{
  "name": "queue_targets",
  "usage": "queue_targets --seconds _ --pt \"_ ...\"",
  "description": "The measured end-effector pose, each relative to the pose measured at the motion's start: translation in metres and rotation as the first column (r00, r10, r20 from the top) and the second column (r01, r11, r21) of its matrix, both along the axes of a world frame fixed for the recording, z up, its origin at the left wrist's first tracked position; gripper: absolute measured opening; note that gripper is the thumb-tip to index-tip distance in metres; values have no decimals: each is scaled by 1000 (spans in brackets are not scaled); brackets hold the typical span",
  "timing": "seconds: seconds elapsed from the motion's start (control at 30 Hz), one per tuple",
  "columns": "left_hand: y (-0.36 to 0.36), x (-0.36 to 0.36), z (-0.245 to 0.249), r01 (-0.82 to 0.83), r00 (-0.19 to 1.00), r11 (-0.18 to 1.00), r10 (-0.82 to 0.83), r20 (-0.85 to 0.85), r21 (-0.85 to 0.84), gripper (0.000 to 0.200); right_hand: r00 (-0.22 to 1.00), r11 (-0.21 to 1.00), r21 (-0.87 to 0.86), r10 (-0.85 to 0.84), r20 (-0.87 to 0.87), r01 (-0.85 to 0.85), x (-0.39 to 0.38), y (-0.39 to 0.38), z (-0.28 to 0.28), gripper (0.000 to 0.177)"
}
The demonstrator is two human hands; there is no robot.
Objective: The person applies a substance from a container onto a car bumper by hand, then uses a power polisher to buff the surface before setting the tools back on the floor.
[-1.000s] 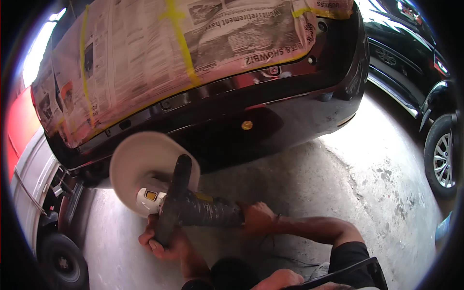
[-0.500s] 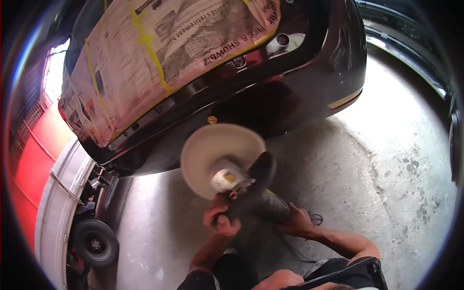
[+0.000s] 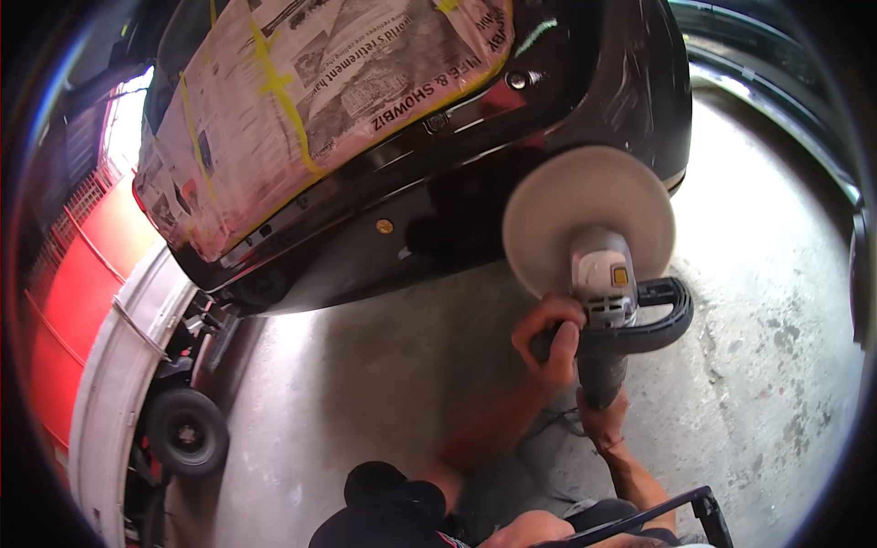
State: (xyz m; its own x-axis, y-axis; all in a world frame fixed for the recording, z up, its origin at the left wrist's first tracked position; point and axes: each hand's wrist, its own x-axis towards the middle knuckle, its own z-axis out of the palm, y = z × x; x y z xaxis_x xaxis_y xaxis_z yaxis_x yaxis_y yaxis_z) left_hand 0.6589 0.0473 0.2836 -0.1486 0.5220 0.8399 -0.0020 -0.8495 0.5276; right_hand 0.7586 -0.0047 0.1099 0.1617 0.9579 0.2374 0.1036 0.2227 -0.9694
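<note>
I hold a rotary polisher (image 3: pixel 607 301) with a large round cream pad (image 3: pixel 585 215) against the right end of a dark car bumper (image 3: pixel 438 219). My left hand (image 3: pixel 551 340) grips the black loop handle at the polisher's left side. My right hand (image 3: pixel 600 416) is wrapped around the rear of the polisher's black body, below the head. Newspaper (image 3: pixel 311 100) held by yellow tape covers the car's upper panel above the bumper.
Grey concrete floor (image 3: pixel 365 393) spreads beneath the car. A red and white vehicle (image 3: pixel 100 365) with a small black wheel (image 3: pixel 185 434) stands at the left. Another dark car's edge (image 3: pixel 776 82) is at the far right. A thin cord lies by my right wrist.
The polisher has swung from the bumper's left side to its right end. My view has shifted with it, and both hands have kept their grip.
</note>
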Motion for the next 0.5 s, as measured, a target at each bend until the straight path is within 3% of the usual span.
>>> queue_targets --seconds 0.03,0.07,0.13,0.23,0.5 --pt "0 5 -5 12 981 1000 -7 192 -28 21 998 999 11 -35 43 35 6 2 0 43" --pt "0 3 -11 21 973 1000 -19 230 -9 21 996 999 31 -45 81 42 12 2 -1 43" --pt "4 -7 -20 35 986 999 -34 166 -4 22 991 998 -3 -65 118 66 14 1 -8 40" --pt "3 -20 -12 75 985 996 -82 153 54 12 990 995 92 -52 134 40 7 5 -16 38" --pt "-5 -62 33 40 975 979 -83 208 202 8 975 986 163 -60 214 25 -20 10 40 40"
